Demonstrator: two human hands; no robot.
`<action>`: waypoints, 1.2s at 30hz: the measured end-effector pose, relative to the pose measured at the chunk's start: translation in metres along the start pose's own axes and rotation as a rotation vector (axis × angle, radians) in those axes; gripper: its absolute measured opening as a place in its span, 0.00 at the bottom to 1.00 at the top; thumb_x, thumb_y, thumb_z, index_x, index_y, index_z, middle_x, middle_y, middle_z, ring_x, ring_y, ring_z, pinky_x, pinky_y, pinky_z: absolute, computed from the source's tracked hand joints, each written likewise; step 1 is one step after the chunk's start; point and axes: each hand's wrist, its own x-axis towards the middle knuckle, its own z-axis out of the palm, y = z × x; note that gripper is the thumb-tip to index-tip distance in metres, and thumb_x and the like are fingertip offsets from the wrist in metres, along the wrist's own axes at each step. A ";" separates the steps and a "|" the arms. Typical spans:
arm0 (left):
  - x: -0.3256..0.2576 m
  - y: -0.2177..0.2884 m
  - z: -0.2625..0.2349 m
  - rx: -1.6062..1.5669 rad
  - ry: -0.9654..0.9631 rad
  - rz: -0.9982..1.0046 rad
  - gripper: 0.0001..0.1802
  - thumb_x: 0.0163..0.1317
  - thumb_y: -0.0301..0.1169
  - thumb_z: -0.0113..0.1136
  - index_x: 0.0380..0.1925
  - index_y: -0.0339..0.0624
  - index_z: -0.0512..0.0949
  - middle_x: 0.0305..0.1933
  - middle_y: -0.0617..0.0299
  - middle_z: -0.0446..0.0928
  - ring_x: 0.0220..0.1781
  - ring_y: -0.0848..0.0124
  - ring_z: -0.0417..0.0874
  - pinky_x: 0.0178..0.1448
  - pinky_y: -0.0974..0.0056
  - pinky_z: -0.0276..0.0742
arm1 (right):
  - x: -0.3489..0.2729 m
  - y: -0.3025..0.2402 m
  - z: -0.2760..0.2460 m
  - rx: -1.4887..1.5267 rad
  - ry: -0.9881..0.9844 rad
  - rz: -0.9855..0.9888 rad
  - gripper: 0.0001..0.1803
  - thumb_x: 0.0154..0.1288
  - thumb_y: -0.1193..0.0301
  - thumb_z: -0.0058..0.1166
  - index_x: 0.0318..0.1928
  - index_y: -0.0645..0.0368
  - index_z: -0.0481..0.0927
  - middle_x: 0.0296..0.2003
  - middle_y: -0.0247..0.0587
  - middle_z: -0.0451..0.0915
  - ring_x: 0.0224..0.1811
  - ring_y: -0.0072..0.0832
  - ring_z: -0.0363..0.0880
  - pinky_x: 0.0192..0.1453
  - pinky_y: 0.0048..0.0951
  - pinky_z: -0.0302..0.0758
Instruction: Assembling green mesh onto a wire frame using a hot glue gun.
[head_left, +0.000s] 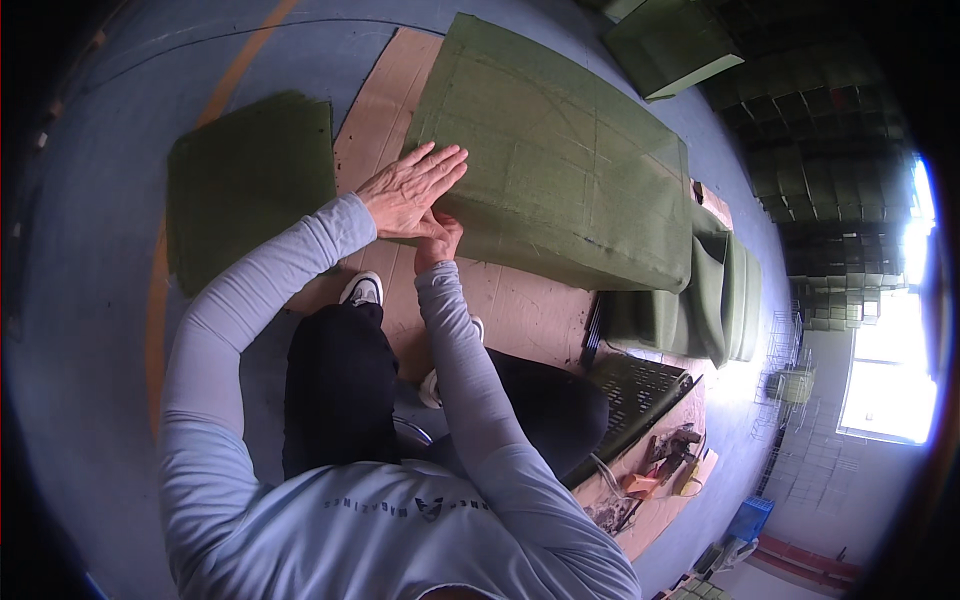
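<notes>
A large box-shaped piece covered in green mesh fabric (560, 150) lies in front of me. My left hand (405, 192) rests flat on its near left corner, fingers stretched out and pointing right. Just below, by the left thumb, my right hand (440, 243) is closed at the near edge of the box. Its fingers are curled, and what they hold, if anything, is hidden. Faint lines and creases run across the mesh.
Brown cardboard (385, 105) lies under the box. A flat green sheet (250, 185) is on the floor at left. Rolled green fabric (690, 310), a perforated dark crate (640, 395) and hand tools (665, 465) are at right. Green boxes (820, 150) are stacked far right.
</notes>
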 end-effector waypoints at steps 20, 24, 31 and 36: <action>-0.005 0.008 -0.002 -0.090 0.033 -0.028 0.54 0.48 0.64 0.47 0.62 0.32 0.46 0.68 0.51 0.42 0.71 0.59 0.39 0.71 0.55 0.37 | -0.018 -0.089 0.009 0.026 -0.028 0.017 0.17 0.53 0.75 0.57 0.44 0.65 0.73 0.39 0.37 0.76 0.38 0.23 0.73 0.43 0.25 0.69; -0.004 0.008 -0.002 -0.095 0.023 -0.030 0.54 0.47 0.64 0.48 0.62 0.32 0.47 0.68 0.52 0.42 0.71 0.59 0.39 0.71 0.55 0.38 | -0.024 -0.083 0.013 0.092 0.036 0.029 0.17 0.51 0.72 0.61 0.41 0.67 0.76 0.38 0.37 0.77 0.37 0.23 0.73 0.41 0.24 0.69; -0.003 0.007 0.001 -0.037 0.042 -0.019 0.52 0.50 0.67 0.38 0.62 0.33 0.48 0.68 0.52 0.43 0.71 0.61 0.40 0.71 0.57 0.38 | -0.020 -0.074 0.010 0.100 0.055 0.015 0.16 0.51 0.72 0.61 0.40 0.67 0.77 0.36 0.37 0.78 0.34 0.22 0.74 0.40 0.23 0.69; -0.004 0.006 0.005 -0.033 0.049 -0.035 0.53 0.50 0.68 0.35 0.62 0.33 0.48 0.68 0.52 0.44 0.70 0.61 0.41 0.71 0.57 0.38 | -0.013 -0.066 0.006 0.013 0.077 0.069 0.15 0.51 0.71 0.62 0.38 0.66 0.77 0.33 0.36 0.78 0.32 0.23 0.73 0.37 0.23 0.69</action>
